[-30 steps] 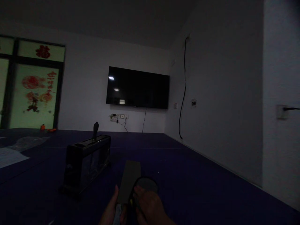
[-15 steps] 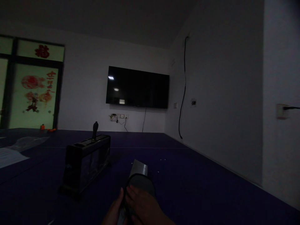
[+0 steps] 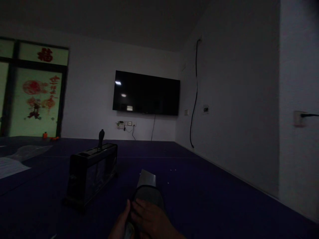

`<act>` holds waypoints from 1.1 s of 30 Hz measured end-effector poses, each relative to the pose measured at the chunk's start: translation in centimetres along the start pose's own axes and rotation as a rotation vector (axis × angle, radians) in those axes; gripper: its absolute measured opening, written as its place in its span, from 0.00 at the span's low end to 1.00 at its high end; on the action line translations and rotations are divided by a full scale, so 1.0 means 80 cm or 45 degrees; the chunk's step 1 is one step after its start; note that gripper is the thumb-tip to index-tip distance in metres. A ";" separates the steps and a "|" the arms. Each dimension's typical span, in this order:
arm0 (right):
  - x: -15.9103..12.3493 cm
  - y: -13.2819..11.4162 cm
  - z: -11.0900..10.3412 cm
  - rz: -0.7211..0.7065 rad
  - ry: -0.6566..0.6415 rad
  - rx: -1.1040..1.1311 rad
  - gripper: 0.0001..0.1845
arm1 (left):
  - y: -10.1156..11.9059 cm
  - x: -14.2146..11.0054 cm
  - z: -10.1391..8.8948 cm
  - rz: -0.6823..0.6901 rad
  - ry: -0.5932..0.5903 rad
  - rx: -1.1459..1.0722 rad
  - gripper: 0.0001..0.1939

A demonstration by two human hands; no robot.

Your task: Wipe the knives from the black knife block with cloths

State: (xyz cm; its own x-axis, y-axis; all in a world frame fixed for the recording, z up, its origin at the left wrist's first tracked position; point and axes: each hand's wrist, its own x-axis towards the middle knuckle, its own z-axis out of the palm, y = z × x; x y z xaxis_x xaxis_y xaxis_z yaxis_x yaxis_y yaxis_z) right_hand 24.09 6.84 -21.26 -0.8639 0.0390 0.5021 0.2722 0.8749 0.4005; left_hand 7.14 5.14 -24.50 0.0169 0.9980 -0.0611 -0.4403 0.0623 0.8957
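Observation:
At the bottom centre, both hands are on a dark grey, rounded piece (image 3: 151, 194) with a flat, shiny metal end (image 3: 147, 179) sticking out toward the far wall. Its exact kind is too dark to tell. My left hand (image 3: 121, 224) grips it from the left, thumb pointing up along its side. Across its top my right hand (image 3: 152, 217) is closed over it, fingers side by side. Something pale and round shows between the hands, partly hidden. Left of them stands a black box-like device (image 3: 93, 176) with a dark knobbed handle (image 3: 101, 139) upright on top.
The dark blue surface (image 3: 194, 196) runs to the walls, with small white bits on it. Clear plastic (image 3: 30, 152) and white paper (image 3: 12, 167) lie at the left. Small orange objects (image 3: 45, 135) sit far back. A black cable (image 3: 195, 99) hangs on the right wall.
My right hand has shifted slightly left over the grey piece, and the piece has moved a little left. The black device stands where it was.

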 end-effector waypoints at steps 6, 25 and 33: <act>-0.003 0.000 0.001 0.014 -0.028 0.008 0.22 | -0.010 0.007 0.008 -0.221 -0.019 -0.018 0.31; -0.002 -0.007 -0.002 0.269 -0.175 0.180 0.27 | -0.005 0.000 0.013 -0.174 -0.105 -0.010 0.33; 0.001 -0.005 -0.013 0.250 -0.198 0.267 0.26 | -0.007 -0.003 0.003 -0.304 -0.309 0.011 0.37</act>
State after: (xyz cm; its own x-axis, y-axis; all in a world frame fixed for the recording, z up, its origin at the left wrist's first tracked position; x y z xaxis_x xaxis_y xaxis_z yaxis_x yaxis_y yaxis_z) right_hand 24.37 5.98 -20.60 -0.8623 0.2757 0.4248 0.3607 0.9232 0.1329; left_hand 7.58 4.90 -24.86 0.3321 0.9289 -0.1638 -0.3906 0.2935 0.8725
